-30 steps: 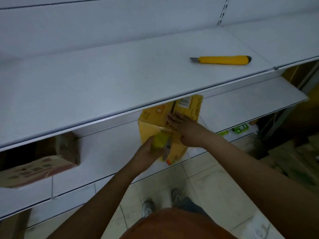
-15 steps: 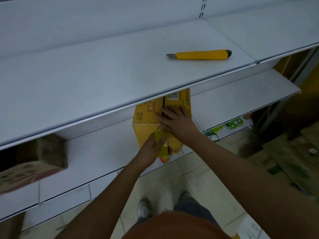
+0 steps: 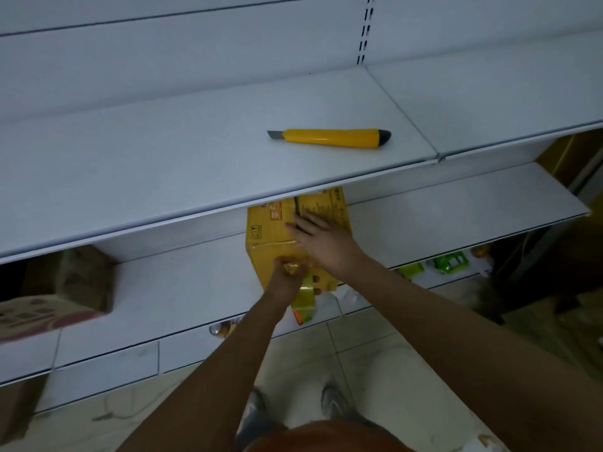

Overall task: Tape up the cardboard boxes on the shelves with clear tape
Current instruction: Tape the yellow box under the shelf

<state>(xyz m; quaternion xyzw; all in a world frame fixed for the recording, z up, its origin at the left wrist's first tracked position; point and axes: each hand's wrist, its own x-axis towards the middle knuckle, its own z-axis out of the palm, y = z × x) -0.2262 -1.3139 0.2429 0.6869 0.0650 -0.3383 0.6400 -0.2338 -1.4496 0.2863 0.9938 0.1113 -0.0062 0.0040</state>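
Observation:
A yellow cardboard box [image 3: 270,228] stands on the middle white shelf [image 3: 182,285], its back part hidden under the upper shelf. My right hand [image 3: 321,243] lies flat with straight fingers on the box's top, over the seam between the flaps. My left hand [image 3: 287,272] is at the box's front face and grips the roll of clear tape [image 3: 303,296], which hangs down over the shelf's front edge. A strip of tape runs from the roll up over the box's front top edge.
A yellow utility knife [image 3: 329,137], blade out and pointing left, lies on the upper shelf [image 3: 163,151]. A patterned cardboard box [image 3: 55,295] sits at the left of the middle shelf. Green packets [image 3: 452,262] lie lower right. Tiled floor and my shoes are below.
My left hand moved the tape roll down the box's front face. My right hand stayed flat on the box top. The camera view shifted, so the knife appears further left.

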